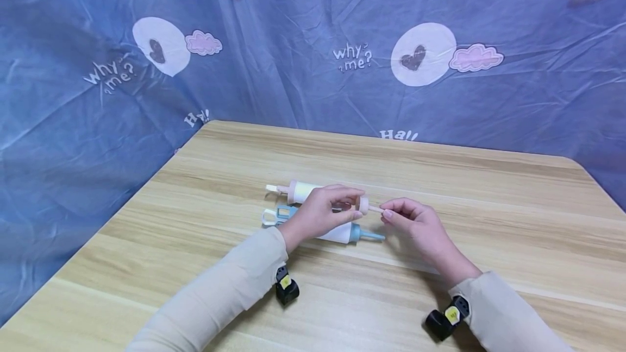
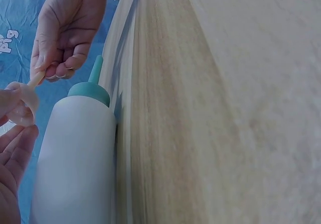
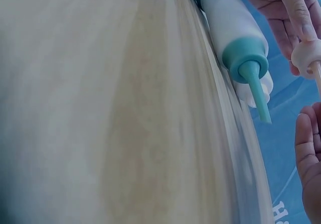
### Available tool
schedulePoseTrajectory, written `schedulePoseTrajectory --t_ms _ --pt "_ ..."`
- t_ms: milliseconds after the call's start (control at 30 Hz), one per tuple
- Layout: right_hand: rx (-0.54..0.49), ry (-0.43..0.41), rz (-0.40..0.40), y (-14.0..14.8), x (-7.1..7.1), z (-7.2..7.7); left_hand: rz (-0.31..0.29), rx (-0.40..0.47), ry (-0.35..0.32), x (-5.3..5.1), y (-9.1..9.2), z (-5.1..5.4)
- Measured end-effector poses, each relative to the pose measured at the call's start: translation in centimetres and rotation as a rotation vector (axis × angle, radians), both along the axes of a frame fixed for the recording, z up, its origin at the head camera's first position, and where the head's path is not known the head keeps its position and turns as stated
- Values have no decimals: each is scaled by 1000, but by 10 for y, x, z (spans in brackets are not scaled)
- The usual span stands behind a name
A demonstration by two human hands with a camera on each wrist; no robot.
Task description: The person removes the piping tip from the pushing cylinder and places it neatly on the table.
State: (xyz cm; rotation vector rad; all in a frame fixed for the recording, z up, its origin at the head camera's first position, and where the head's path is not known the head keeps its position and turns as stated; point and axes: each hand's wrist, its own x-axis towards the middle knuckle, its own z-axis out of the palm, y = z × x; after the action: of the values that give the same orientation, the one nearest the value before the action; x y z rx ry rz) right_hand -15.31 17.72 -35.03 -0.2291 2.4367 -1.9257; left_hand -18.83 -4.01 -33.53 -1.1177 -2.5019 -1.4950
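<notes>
My left hand (image 1: pixel 320 213) pinches the wide collar of a pale pink nozzle cap (image 1: pixel 363 205) between thumb and fingers. The cap's thin spout points right, and my right hand (image 1: pixel 415 226) pinches its tip. Under the left hand lies a white syringe-like tube (image 1: pixel 337 234) with a teal nozzle (image 2: pixel 89 89) and a blue handle end (image 1: pixel 283 212). Just behind it is a second pale tube (image 1: pixel 301 192) with a pink collar and plunger at its left end; my left hand hides its right end.
Both tubes lie on a wood-grain table (image 1: pixel 195 265). A blue printed cloth (image 1: pixel 293 69) hangs behind the table and along its left side. Black wrist cameras (image 1: pixel 287 287) are strapped over both sleeves.
</notes>
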Motion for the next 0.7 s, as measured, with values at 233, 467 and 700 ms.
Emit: schedulePoseTrajectory --t_ms 233,467,700 --pt "-21 21 2 -3 -1 0 -24 19 -27 1 0 -1" --pt "15 48 3 -5 -3 0 -13 -30 -33 3 1 0" --pt "33 61 -20 -8 -3 1 -1 -77 -14 3 2 0"
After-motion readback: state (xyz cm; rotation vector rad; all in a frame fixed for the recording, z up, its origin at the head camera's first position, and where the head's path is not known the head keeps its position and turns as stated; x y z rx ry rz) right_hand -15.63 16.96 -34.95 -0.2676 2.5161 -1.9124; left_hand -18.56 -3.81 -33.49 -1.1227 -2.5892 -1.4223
